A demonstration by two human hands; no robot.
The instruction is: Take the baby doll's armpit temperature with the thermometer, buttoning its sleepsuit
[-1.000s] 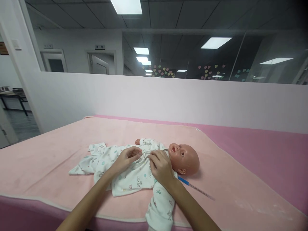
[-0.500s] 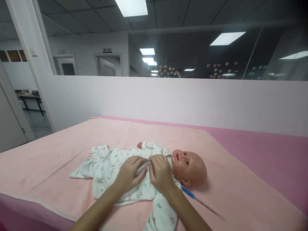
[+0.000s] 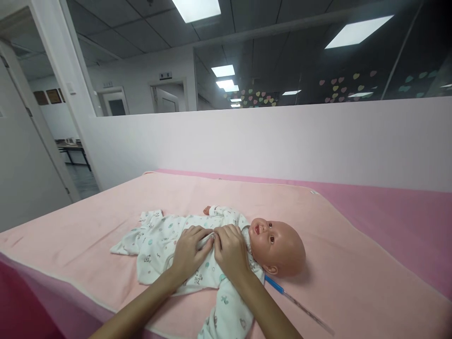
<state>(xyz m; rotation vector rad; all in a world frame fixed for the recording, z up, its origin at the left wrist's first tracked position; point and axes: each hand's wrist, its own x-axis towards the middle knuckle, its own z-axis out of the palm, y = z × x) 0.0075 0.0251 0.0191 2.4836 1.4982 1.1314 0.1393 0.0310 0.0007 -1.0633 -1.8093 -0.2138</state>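
Note:
A baby doll (image 3: 278,245) lies on its back with its head to the right, dressed in a white printed baby outfit (image 3: 162,240). Over the doll's chest, my left hand (image 3: 192,249) is closed on the front edge of the outfit, thumb against fingers. Right beside it, my right hand (image 3: 231,249) pinches the same edge near the neck. Both hands nearly touch each other. Whatever fastening lies under my fingertips is hidden. One sleeve stretches toward me under my right forearm, while the far sleeve shows the doll's small hand (image 3: 206,210).
A peach-pink pad (image 3: 339,278) covers the pink surface (image 3: 399,221). Near the doll's head lies a thin rod with a blue handle (image 3: 274,284). Behind stands a white half wall (image 3: 261,146) with glass above it. A door (image 3: 28,136) is at the left.
The camera view has tilted and shifted slightly. My hands stay together on the outfit's front edge, with only a small shift of the fingers.

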